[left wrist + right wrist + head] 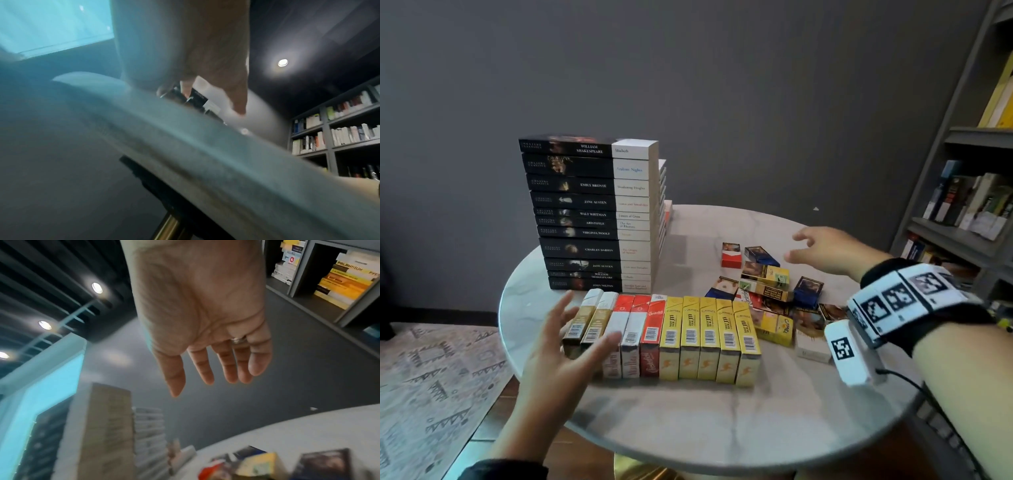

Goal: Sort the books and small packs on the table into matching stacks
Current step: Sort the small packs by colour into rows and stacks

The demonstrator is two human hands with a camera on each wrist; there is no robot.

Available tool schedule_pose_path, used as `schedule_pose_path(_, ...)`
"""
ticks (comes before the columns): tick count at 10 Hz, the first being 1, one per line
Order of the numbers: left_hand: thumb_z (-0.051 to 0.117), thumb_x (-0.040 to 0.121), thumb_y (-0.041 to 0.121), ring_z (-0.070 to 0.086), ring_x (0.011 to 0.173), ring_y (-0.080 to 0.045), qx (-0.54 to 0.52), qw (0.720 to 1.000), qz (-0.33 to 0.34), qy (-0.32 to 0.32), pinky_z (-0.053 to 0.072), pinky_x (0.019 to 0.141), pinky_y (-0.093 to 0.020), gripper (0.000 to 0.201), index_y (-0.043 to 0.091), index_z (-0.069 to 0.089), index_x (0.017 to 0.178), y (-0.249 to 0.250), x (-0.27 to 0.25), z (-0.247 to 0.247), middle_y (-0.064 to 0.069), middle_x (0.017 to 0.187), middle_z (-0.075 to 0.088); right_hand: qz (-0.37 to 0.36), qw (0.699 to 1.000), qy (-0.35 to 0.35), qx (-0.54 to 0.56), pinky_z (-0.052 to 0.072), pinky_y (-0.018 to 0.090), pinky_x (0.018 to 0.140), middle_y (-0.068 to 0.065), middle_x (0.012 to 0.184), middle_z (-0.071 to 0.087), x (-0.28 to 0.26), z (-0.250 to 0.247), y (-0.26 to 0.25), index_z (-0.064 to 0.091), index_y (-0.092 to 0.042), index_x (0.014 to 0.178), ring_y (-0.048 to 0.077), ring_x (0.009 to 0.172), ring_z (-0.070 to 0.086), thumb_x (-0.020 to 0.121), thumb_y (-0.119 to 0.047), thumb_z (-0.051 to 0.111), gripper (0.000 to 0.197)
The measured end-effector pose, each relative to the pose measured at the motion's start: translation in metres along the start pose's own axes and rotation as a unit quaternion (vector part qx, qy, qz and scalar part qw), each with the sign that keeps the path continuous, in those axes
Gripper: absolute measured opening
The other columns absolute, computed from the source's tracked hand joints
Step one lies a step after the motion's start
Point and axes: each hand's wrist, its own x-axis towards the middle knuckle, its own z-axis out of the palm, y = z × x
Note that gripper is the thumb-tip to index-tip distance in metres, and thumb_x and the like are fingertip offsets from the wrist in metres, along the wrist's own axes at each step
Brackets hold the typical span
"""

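Packs [664,337] in a sorted row, loose packs [767,291] in a heap, books [592,214] stacked behind.

Row of packs stands on edge just beyond the left hand [558,346], whose fingers [599,346] are spread straight, holding nothing, over the row's gold end. Loose packs lie below and short of the right hand [197,313]; its fingers [205,368] are extended, relaxed, empty. Book stack rises past the left fingertips on the round table [722,421].

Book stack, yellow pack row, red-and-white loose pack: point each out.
book stack [578,250], head view, on a dark spine.
yellow pack row [709,335], head view, on the middle pack.
red-and-white loose pack [731,259], head view, on its red face.
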Motion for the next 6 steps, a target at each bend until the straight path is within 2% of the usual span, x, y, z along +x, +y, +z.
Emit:
schedule_pose_path(1, 0.061, 0.046, 0.063, 0.058, 0.106, -0.02, -0.129, 0.99, -0.023, 0.05, 0.051, 0.081, -0.027, 0.084, 0.039, 0.041, 0.124, -0.005, 0.0, 0.007, 0.01, 0.114, 0.056, 0.007, 0.998, -0.043, -0.041, 0.037, 0.034, 0.099, 0.006, 0.143, 0.044, 0.025, 0.014, 0.004, 0.041, -0.019, 0.139, 0.024, 0.128, 0.044, 0.088, -0.039, 0.061, 0.058)
schedule_pose_path(2, 0.057, 0.047, 0.066, 0.06, 0.101, -0.019, -0.118, 0.991, -0.037, 0.056, 0.05, 0.091, -0.038, 0.083, 0.036, 0.045, 0.124, -0.008, 0.003, 0.011, 0.006, 0.111, 0.06, 0.005, 0.994, -0.074, -0.084, 0.036, 0.034, 0.099, 0.006, 0.144, 0.044, 0.044, 0.026, 0.0, 0.041, -0.016, 0.14, 0.024, 0.129, 0.043, 0.089, -0.036, 0.06, 0.058)
schedule_pose_path(3, 0.053, 0.05, 0.071, 0.063, 0.099, -0.021, -0.102, 0.992, -0.044, 0.053, 0.049, 0.092, -0.046, 0.072, 0.042, 0.049, 0.115, -0.013, 0.007, 0.013, -0.001, 0.111, 0.064, 0.012, 0.985, -0.105, -0.136, 0.039, 0.035, 0.098, 0.011, 0.134, 0.052, 0.06, 0.038, -0.008, 0.049, -0.01, 0.133, 0.026, 0.121, 0.049, 0.091, -0.031, 0.056, 0.048)
schedule_pose_path(4, 0.054, 0.054, 0.07, 0.065, 0.096, -0.02, -0.099, 0.992, -0.046, 0.059, 0.051, 0.088, -0.048, 0.051, 0.05, 0.054, 0.101, -0.02, 0.011, 0.014, 0.002, 0.106, 0.066, 0.011, 0.97, -0.135, -0.201, 0.043, 0.031, 0.088, 0.009, 0.121, 0.061, 0.071, 0.051, -0.014, 0.056, -0.008, 0.124, 0.024, 0.111, 0.056, 0.092, -0.03, 0.054, 0.038)
schedule_pose_path(5, 0.055, 0.057, 0.067, 0.066, 0.092, -0.019, -0.081, 0.993, -0.044, 0.068, 0.053, 0.084, -0.047, 0.049, 0.049, 0.055, 0.102, -0.024, 0.012, 0.015, 0.004, 0.104, 0.066, -0.001, 0.956, -0.145, -0.254, 0.046, 0.03, 0.084, 0.007, 0.115, 0.064, 0.085, 0.061, -0.012, 0.061, -0.009, 0.114, 0.023, 0.106, 0.061, 0.09, -0.028, 0.056, 0.031)
schedule_pose_path(6, 0.059, 0.064, 0.055, 0.064, 0.09, -0.017, -0.057, 0.995, -0.037, 0.066, 0.051, 0.075, -0.032, 0.048, 0.041, 0.053, 0.109, -0.024, 0.014, 0.014, 0.011, 0.096, 0.063, -0.016, 0.958, -0.135, -0.253, 0.048, 0.03, 0.077, 0.009, 0.116, 0.065, 0.098, 0.068, 0.0, 0.064, -0.012, 0.111, 0.024, 0.101, 0.063, 0.084, -0.024, 0.063, 0.029)
